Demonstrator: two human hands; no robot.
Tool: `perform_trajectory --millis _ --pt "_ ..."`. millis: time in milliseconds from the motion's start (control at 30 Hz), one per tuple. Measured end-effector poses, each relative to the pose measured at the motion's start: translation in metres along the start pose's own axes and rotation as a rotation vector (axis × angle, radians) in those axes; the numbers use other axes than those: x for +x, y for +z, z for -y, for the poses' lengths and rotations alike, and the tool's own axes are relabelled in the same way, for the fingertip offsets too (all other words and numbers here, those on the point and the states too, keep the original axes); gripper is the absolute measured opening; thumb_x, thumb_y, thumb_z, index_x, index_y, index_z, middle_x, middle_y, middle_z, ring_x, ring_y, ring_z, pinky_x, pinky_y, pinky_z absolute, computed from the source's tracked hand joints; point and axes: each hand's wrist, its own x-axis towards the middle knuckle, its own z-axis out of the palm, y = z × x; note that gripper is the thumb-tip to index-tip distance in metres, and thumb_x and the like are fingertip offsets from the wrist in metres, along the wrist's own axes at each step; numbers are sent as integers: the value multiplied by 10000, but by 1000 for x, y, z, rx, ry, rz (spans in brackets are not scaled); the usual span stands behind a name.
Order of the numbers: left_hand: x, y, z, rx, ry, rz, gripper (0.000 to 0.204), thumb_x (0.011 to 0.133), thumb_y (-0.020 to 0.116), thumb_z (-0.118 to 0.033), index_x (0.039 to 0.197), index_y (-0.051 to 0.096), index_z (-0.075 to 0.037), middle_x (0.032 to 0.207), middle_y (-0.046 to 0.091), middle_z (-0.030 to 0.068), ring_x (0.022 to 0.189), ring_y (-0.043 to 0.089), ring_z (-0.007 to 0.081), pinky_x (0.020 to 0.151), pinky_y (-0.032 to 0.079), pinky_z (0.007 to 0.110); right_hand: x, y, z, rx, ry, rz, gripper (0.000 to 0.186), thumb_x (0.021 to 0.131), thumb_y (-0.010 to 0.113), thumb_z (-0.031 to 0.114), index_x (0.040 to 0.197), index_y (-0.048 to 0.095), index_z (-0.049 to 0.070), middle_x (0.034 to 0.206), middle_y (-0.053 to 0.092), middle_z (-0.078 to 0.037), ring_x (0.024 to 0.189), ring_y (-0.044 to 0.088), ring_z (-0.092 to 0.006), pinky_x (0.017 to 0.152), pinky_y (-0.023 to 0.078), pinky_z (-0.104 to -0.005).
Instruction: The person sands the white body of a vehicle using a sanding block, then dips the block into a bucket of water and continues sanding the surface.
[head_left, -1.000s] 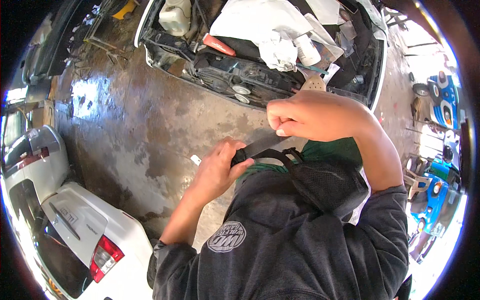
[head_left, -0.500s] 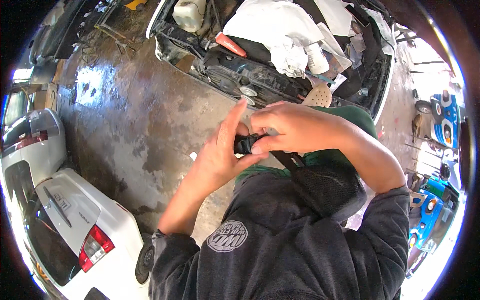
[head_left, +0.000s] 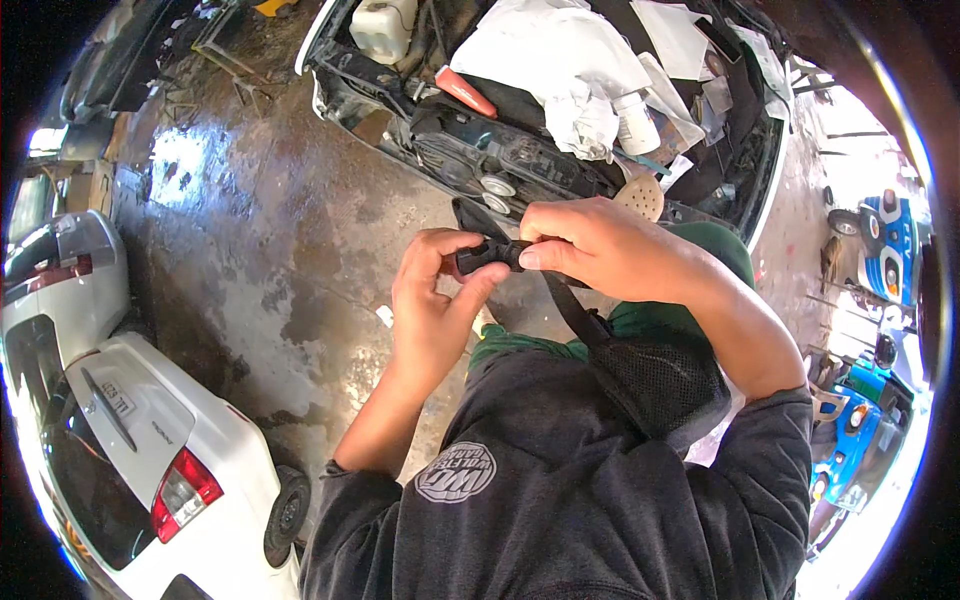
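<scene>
A black buckle (head_left: 488,257) is held up in front of my waist, gripped from both sides. My left hand (head_left: 428,295) is closed on its left end, thumb below and fingers above. My right hand (head_left: 590,248) pinches the right end between thumb and fingers, its palm turned down. A black strap (head_left: 570,308) runs from there down to a black mesh pouch (head_left: 660,385) lying against my right side. Beyond the buckle a loose strap end (head_left: 475,215) sticks out. The buckle's finer parts are partly covered by my fingers.
Ahead, an open car front (head_left: 520,150) carries white paper sheets (head_left: 550,45), a red-orange tube (head_left: 465,92), a white bottle (head_left: 635,125) and a plastic tank (head_left: 383,30). A white car (head_left: 150,400) stands at left on the stained concrete floor (head_left: 260,240). Blue vehicles (head_left: 850,420) are at right.
My left hand has shifted slightly left and its raised index finger has come down onto the buckle. The loose strap end now shows beyond it. My right hand keeps its pinch.
</scene>
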Motion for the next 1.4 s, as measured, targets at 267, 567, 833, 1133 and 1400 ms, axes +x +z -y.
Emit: perform_trajectory --millis 267,567,833,1133,1400 --pt "14 -27 -5 -66 -184 -243 195 965 699 -30 1142 620 -4 966 642 52 784 610 114 695 502 244 -8 -3 8 -48 76 78 268 1024 590 262 975 517 9 787 605 -217 769 606 -436 681 437 -499" --pt "16 -59 1 -473 -359 47 192 978 693 -79 1138 623 0 890 635 34 744 602 106 668 500 261 -10 -25 4 6 77 106 250 1015 636 250 952 575 16 703 574 -116 650 560 -241 616 438 -381" --pt "18 -59 27 -435 -525 308 291 967 696 -96 1232 606 -18 1082 655 81 948 648 182 862 531 327 -7 -31 6 -30 248 201 258 984 700 253 964 644 3 718 612 -45 676 527 -108 618 429 -312" --pt "9 9 -23 -61 53 344 598 834 846 -233 1313 547 -39 1263 629 151 1179 623 343 1032 474 442 -2 -13 -4 247 96 169 296 1004 681 287 1006 667 -8 808 647 -38 762 546 -100 696 452 -303" --pt "22 -10 -31 276 157 443 409 844 833 -217 1126 580 -64 995 651 114 852 678 297 729 535 385 -6 -17 -7 145 116 176 336 983 683 338 937 664 6 728 607 -75 682 552 -152 642 447 -347"
